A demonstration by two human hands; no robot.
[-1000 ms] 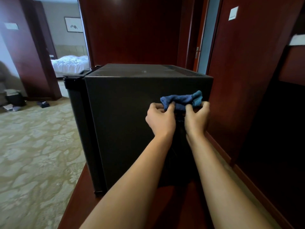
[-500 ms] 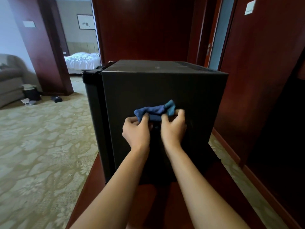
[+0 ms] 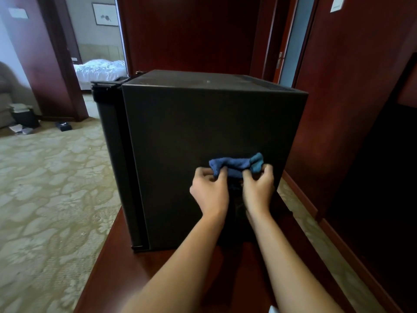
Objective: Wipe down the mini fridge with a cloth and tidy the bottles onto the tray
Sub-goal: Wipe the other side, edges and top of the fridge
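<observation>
Standing on a dark reddish wooden surface [image 3: 282,267]: a black mini fridge [image 3: 203,132], filling the middle of the view. Showing a plain side panel toward the camera, with the door edge and hinge running down the left side and pointing out toward the carpet. Spreading away on the left: a pale patterned carpet [image 3: 45,188], with a small dark bin [image 3: 26,118] and scattered items lying near a brown sofa [image 3: 6,98] at the far left. Opening behind that: a doorway onto a bed [image 3: 99,68] with white bedding and a framed picture [image 3: 105,14] hanging above. Closing in on the right and behind: dark red wood wall panels [image 3: 338,98].

Lying bunched against the lower right part of the fridge's near panel: a blue cloth [image 3: 237,166], rolled into a short band, its long axis running level from left to right, the teal end pointing right. Pinching the left end with curled fingers and thumb: the left hand [image 3: 211,190]. Gripping the right end the same way: the right hand [image 3: 259,188]. Sitting just beside each other, both forearms reaching in from the bottom edge.
</observation>
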